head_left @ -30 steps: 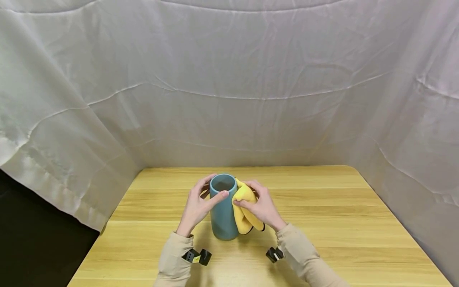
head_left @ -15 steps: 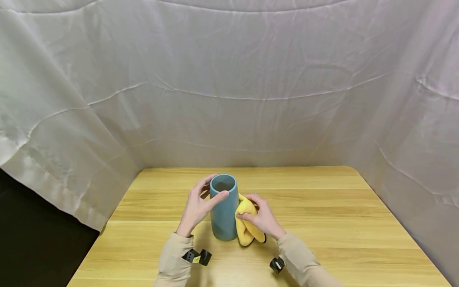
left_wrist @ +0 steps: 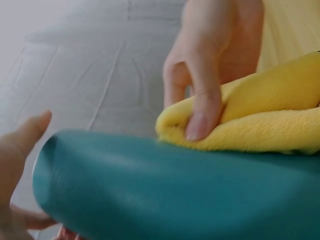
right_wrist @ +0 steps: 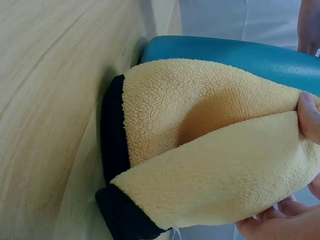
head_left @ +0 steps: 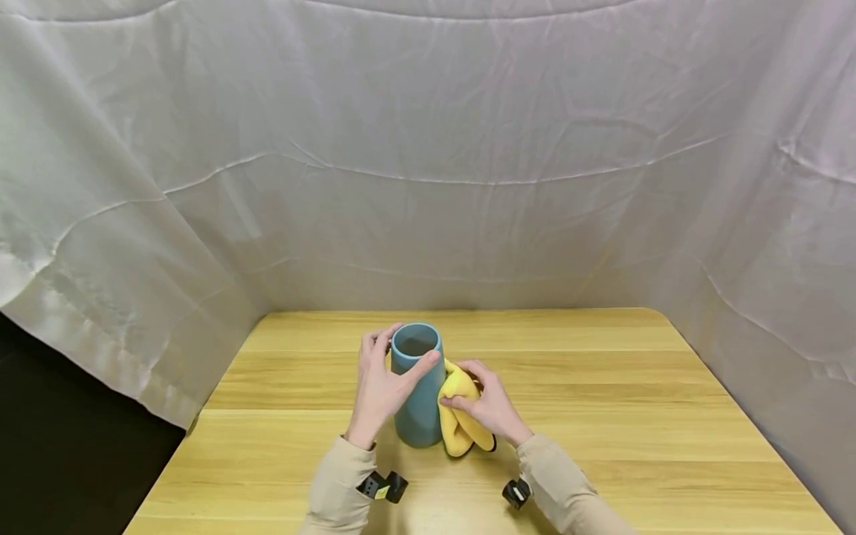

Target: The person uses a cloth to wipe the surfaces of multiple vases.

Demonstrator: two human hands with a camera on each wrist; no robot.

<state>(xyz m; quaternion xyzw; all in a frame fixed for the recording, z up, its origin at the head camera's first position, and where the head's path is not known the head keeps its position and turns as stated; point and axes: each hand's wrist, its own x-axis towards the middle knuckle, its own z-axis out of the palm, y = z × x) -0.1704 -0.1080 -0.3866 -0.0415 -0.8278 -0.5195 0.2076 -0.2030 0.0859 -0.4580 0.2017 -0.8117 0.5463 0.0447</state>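
A tall blue-green vase (head_left: 417, 405) stands upright on the wooden table, its round mouth facing up. My left hand (head_left: 381, 394) spans the top of it, fingers at the far left and thumb across the front near the rim. In the left wrist view, a small gap shows between the thumb tip (left_wrist: 45, 119) and the vase's edge. On the vase's right side my right hand (head_left: 491, 409) pinches a folded yellow towel (head_left: 458, 427) against the wall. Fluffy pile and a black border (right_wrist: 117, 135) show in the right wrist view.
The wooden table (head_left: 635, 431) extends on both sides of the vase. Pale grey curtains (head_left: 428, 186) hang behind and beside it, with a dark area (head_left: 73, 438) at the lower left. A black wrist camera (head_left: 384, 487) sits by the left sleeve.
My right hand has slid the towel down the vase's side and then stayed there. The left hand has shifted right, its thumb moving further across the rim. The vase stays in place.
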